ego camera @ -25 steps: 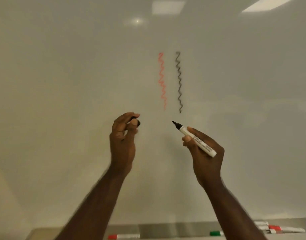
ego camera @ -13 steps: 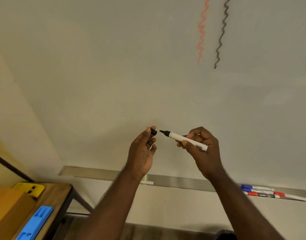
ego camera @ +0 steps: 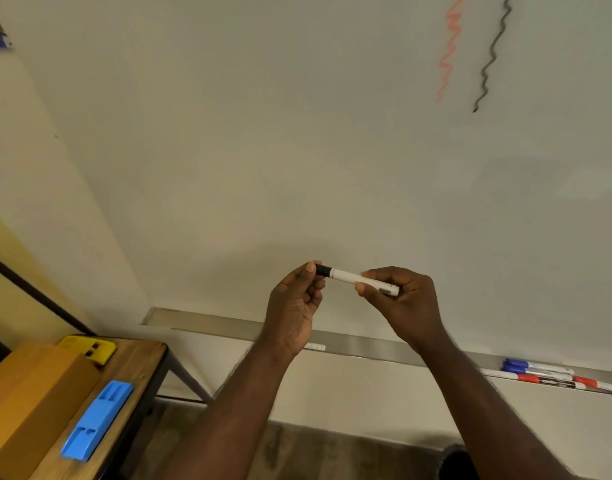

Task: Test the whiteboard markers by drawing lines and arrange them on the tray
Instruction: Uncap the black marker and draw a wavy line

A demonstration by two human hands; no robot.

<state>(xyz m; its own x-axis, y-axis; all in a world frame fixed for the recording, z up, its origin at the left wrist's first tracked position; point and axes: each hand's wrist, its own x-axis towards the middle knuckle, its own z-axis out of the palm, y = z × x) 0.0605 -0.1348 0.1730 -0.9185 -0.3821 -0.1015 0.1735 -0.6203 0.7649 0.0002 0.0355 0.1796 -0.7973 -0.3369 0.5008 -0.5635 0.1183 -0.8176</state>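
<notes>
I hold a white marker (ego camera: 349, 278) level in front of the whiteboard (ego camera: 297, 150), above the metal tray (ego camera: 366, 348). My right hand (ego camera: 401, 299) grips its barrel. My left hand (ego camera: 294, 303) pinches the black cap (ego camera: 323, 270), which sits on the marker's tip. A red wavy line (ego camera: 449, 46) and a black wavy line (ego camera: 491, 57) run down the board at the upper right. Several blue and red markers (ego camera: 546, 375) lie on the tray at the right.
A wooden table (ego camera: 135, 368) stands at the lower left with a brown box (ego camera: 27, 403), a blue plastic piece (ego camera: 96, 420) and a yellow plastic piece (ego camera: 90, 348) on it. A dark cable (ego camera: 34, 292) runs down the wall on the left.
The view dropped from the drawn lines toward the tray. My hands came together and the black cap went from my left fingers onto the marker's tip.
</notes>
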